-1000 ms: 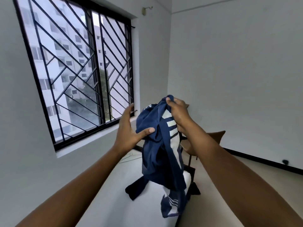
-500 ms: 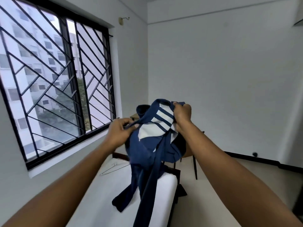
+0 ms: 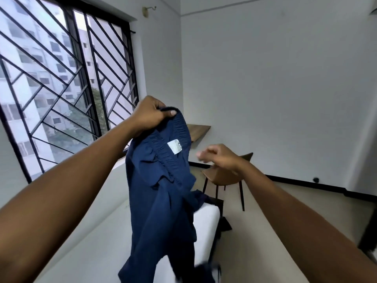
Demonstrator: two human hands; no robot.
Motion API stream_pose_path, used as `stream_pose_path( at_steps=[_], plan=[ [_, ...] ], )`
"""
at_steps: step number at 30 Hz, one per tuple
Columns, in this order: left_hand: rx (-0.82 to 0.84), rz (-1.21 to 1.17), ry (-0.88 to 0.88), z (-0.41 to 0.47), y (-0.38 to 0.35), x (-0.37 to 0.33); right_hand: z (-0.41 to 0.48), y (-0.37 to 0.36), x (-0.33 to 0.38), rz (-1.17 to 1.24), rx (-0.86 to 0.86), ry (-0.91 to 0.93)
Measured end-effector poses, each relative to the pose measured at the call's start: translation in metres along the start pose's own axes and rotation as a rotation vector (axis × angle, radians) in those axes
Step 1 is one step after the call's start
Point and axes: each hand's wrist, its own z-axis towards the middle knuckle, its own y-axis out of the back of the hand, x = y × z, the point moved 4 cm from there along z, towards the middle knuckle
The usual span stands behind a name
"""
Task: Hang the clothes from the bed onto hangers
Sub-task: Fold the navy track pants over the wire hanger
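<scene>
Garment [image 3: 163,190]: navy blue, soft fabric, held up in the air above the bed [image 3: 98,231]. The lower part hangs in loose folds down toward the mattress.
Waistband [image 3: 173,158]: gathered elastic, bunched and wrinkled. It runs diagonally from the top grip down to the right, w/ the inside face turned to the camera.
Label [image 3: 174,147]: small white tag sewn just inside the waistband. The print is too small to read.
Left hand [image 3: 149,115]: raised above the bed, fingers and thumb curled tight round the garment's top edge, carrying its whole weight.
Right hand [image 3: 220,158]: lower, over the bed's right side, apart from the garment. The fingers are loosely curled w/ nothing in them, and the tips are motion-blurred.
Bed: white mattress, narrow, running away from the camera.
Window [image 3: 61,78]: black frame w/ a diagonal grille, on the wall along the bed's left side.
Chair [image 3: 224,176]: brown seat, thin dark legs, just past the bed's far right corner.
Shelf [image 3: 197,129]: wood, on the wall beyond the bed's far end.
</scene>
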Motion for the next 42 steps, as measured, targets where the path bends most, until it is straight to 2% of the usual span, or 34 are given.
stream_pose_path(
  at_steps=[3,7,11,13,15,17,19,23,28,30,33,35,37,40,42],
  plan=[
    [0.021,0.079,-0.031,-0.002,-0.010,-0.013,0.004,-0.015,0.050,0.340,-0.028,0.201],
    [0.069,0.173,-0.074,-0.013,-0.009,-0.018,0.011,-0.048,0.058,0.358,0.066,0.257],
    [-0.034,0.195,-0.060,-0.022,0.021,-0.007,0.003,-0.076,0.022,0.160,0.266,0.223],
    [-0.084,0.286,-0.032,-0.025,0.046,0.004,0.000,-0.076,0.002,-0.120,0.310,0.137],
    [-0.086,0.406,0.001,-0.029,0.068,0.022,-0.001,-0.063,-0.012,-0.361,0.295,0.052],
    [-0.019,0.553,0.047,-0.035,0.083,0.045,0.003,-0.038,-0.012,-0.394,0.257,-0.022],
    [0.093,0.600,0.150,-0.043,0.091,0.071,0.017,-0.002,-0.002,-0.362,0.176,-0.033],
    [0.315,0.383,0.405,-0.063,0.082,0.112,0.042,0.056,0.028,-0.206,0.122,0.028],
    [0.537,0.089,0.337,-0.079,0.074,0.114,0.049,0.084,0.042,-0.007,0.328,0.056],
    [0.510,-0.101,0.334,-0.078,0.081,0.111,0.049,0.091,0.037,0.105,0.334,0.063],
    [0.401,-0.348,0.304,-0.065,0.092,0.104,0.045,0.095,0.032,0.242,0.244,0.085],
    [0.387,-0.457,0.256,-0.057,0.095,0.087,0.045,0.096,0.028,0.272,0.178,0.087],
    [0.380,-0.406,0.209,-0.056,0.094,0.060,0.048,0.096,0.027,0.106,0.128,0.102],
    [0.417,-0.055,0.162,-0.054,0.082,0.029,0.055,0.091,0.039,-0.287,0.075,0.140],
    [0.479,0.084,0.150,-0.054,0.070,0.017,0.061,0.087,0.044,-0.506,0.057,0.127]
  ],
)
